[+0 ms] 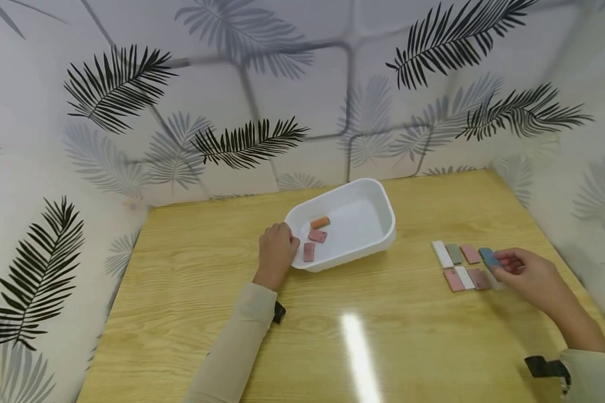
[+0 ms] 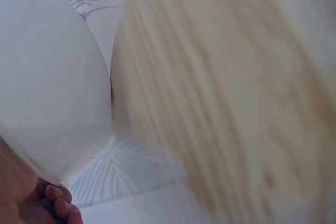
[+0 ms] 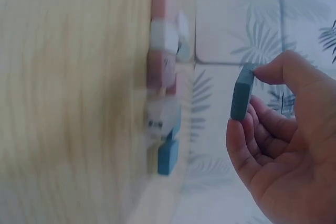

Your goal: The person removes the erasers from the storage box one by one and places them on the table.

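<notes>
My left hand (image 1: 276, 252) grips the left rim of a white plastic tub (image 1: 358, 221), its fingers curled there. In the left wrist view those curled fingers (image 2: 63, 203) show below the tub's white wall (image 2: 52, 77). Inside the tub lie an orange block (image 1: 320, 223) and two pink blocks (image 1: 317, 236). My right hand (image 1: 531, 277) pinches a small teal rectangular block (image 3: 241, 92) between thumb and fingers, raised off the table. Beneath it, two rows of small blocks lie on the table, among them white (image 1: 442, 254), green (image 1: 454, 253) and pink (image 1: 470, 254) ones.
The wood-grain table (image 1: 191, 291) stands against walls covered with leaf-patterned sheeting (image 1: 312, 101). A blue block (image 3: 168, 157) stands at the near end of the rows in the right wrist view. Light glares on the tabletop's front middle.
</notes>
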